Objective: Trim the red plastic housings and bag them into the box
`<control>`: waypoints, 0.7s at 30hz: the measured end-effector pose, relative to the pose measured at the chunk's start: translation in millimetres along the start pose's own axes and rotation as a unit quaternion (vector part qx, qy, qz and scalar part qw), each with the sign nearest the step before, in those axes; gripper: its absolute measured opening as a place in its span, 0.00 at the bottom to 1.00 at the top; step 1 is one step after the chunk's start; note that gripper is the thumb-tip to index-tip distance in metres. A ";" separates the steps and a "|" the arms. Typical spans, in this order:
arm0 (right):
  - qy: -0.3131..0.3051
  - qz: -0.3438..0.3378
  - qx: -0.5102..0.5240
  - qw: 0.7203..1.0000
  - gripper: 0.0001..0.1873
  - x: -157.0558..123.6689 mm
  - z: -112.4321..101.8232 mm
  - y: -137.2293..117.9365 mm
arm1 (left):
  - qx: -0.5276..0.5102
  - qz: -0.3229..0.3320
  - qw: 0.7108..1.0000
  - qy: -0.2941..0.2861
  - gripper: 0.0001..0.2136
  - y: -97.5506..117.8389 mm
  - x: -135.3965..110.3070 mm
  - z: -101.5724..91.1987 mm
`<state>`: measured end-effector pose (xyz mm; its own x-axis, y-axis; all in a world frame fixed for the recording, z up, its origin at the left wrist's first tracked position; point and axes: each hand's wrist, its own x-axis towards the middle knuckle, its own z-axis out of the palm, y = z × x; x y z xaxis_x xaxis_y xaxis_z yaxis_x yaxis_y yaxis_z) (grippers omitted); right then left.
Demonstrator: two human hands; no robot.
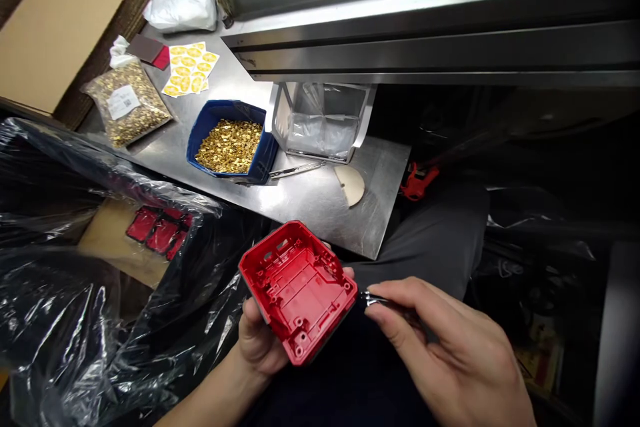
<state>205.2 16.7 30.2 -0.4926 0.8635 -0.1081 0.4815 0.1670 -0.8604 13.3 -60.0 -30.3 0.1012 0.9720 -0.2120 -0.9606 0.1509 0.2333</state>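
Observation:
A red plastic housing [305, 290], open side up, shows bosses, ribs and small holes inside. My left hand [260, 337] is closed around it from below and the left, with fingertips showing at its far right edge. At the housing's right corner, my right hand [445, 347] pinches a slim dark tool with a shiny metal part [371, 298] between thumb and forefinger. The tool's tip is close to the housing's edge; whether it touches I cannot tell. Most of the tool is hidden in my palm, so its exact kind does not show.
On the steel table [250, 197] stand a blue bin of brass-coloured pieces [230, 147] and a white basket [367, 120]. A utility knife [297, 171] and a pale disc [351, 185] lie nearby. At left, a plastic-lined crate [195, 240] holds red housings [163, 233]. A metal beam [425, 47] overhangs.

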 end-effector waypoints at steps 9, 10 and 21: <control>0.126 0.171 0.151 0.966 0.15 5.6 -1.3 34.2 | 0.044 0.020 0.997 0.065 0.45 0.7 -7.4 -4.4; 0.104 0.176 0.145 0.968 0.16 5.0 1.0 34.6 | 0.066 0.027 0.994 0.084 0.45 0.1 -8.2 -2.9; 0.121 0.056 -0.024 0.991 0.11 -3.8 15.1 6.5 | 0.265 0.055 0.961 0.054 0.37 0.0 -7.8 19.9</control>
<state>199.3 7.4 17.5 -0.2481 0.9659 -0.0742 0.5605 0.0807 -0.8242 17.7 -64.0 -9.8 -0.0494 0.9672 -0.2493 -0.6942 0.1462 0.7048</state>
